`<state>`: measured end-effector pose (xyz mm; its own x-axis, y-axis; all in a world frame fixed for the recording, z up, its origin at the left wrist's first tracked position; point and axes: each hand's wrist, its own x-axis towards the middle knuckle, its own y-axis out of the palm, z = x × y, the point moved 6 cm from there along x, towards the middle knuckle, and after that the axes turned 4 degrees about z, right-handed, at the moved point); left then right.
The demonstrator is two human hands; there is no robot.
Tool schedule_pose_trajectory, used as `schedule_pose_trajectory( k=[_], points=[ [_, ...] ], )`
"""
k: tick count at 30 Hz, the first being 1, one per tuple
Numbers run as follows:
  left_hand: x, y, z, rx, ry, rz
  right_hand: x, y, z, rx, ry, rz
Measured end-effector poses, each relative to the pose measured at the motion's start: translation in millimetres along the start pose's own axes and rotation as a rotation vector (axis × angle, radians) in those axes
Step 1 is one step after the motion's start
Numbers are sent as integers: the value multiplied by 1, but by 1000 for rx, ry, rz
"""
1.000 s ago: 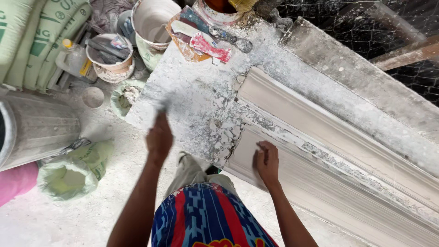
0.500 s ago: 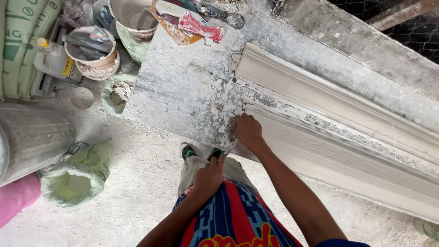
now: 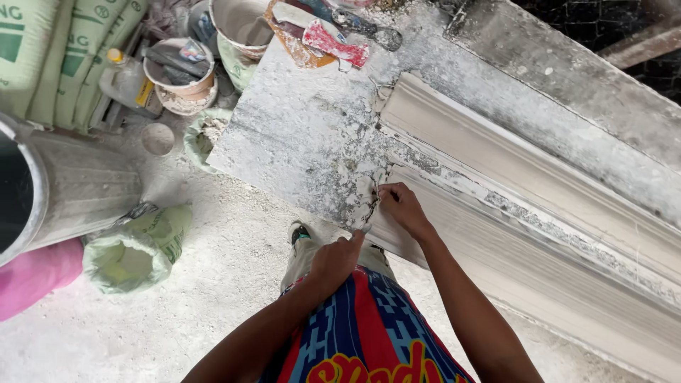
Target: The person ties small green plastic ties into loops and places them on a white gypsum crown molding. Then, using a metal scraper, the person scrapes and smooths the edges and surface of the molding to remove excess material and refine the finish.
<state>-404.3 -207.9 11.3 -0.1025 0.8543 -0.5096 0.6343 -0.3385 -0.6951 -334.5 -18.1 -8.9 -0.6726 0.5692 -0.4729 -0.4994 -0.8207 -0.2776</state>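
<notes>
A long white plaster moulding point(image 3: 539, 213) lies slantwise on a work table point(image 3: 298, 135) crusted with dried plaster. My right hand point(image 3: 403, 207) rests at the moulding's near left end, and its fingertips pinch the crumbly plaster edge there. Just below it, my left hand point(image 3: 332, 259) has its fingers curled. Its index finger touches the table's front edge under that same corner, and I see nothing in this hand. My patterned red and blue shorts point(image 3: 369, 326) fill the lower middle.
Trowels and a red-handled scraper point(image 3: 337, 42) lie at the table's far end. On the floor to the left are plaster-caked buckets point(image 3: 181, 71), green sacks point(image 3: 64, 57), a metal drum point(image 3: 64, 188), an open green bag point(image 3: 138, 248) and a small bottle point(image 3: 124, 81).
My left hand has dropped from the tabletop to the front edge. The right hand has slid to the moulding's end corner. The view has closed in on the table.
</notes>
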Motion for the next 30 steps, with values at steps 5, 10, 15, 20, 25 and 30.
schedule_pose_trajectory(
  k=[5, 10, 15, 20, 25, 30],
  points=[
    [11, 13, -7, -100, -56, -31, 6, -3, -2, 49, 43, 68],
    [36, 13, -11, -32, -33, -221, 12, 1, 8, -181, 29, 87],
    [17, 15, 4, 111, -2, -163, 11, -5, 9, -329, 72, 102],
    [3, 0, -6, 132, 33, -288, 3, -5, 6, -54, -63, 142],
    [28, -7, -7, 19, -25, -86, -4, -5, -5, 91, -37, 18],
    [43, -10, -13, -35, -51, -48, -1, -6, -4, 108, 18, 0]
  ],
)
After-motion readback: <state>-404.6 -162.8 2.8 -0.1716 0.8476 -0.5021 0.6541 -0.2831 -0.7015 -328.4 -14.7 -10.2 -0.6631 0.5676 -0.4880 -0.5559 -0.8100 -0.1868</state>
